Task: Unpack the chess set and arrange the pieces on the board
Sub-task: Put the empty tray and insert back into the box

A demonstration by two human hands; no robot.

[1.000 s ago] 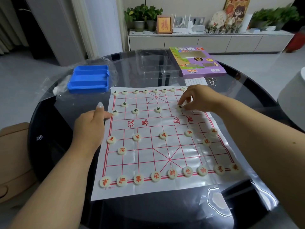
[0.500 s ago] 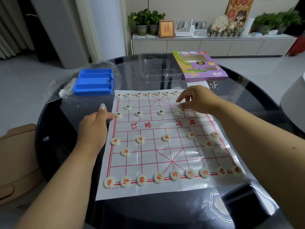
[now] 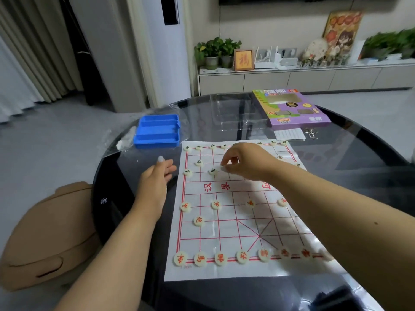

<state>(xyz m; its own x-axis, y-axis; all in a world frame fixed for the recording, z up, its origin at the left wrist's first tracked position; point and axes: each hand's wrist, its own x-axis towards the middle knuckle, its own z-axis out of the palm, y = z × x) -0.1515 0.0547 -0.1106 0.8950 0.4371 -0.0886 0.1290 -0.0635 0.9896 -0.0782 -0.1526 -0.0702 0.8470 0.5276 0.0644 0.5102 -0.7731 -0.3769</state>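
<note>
Red pieces (image 3: 221, 258) fill the board's (image 3: 238, 223) near rows. Right hand (image 3: 244, 163) has shifted left along the far soldier row, fingertips pinching a black piece (image 3: 224, 169). Left hand (image 3: 157, 176) stays relaxed on the desk (image 3: 134, 180). Setup nearly complete.

The counter (image 3: 359, 153) is dark, glossy glass. The board (image 3: 235, 223) is a thin, matt white sheet, slightly creased. The pieces (image 3: 199, 221) look like smooth cream plastic. The tray (image 3: 157, 131) is blue plastic; the box (image 3: 292, 108) is printed cardboard.
</note>
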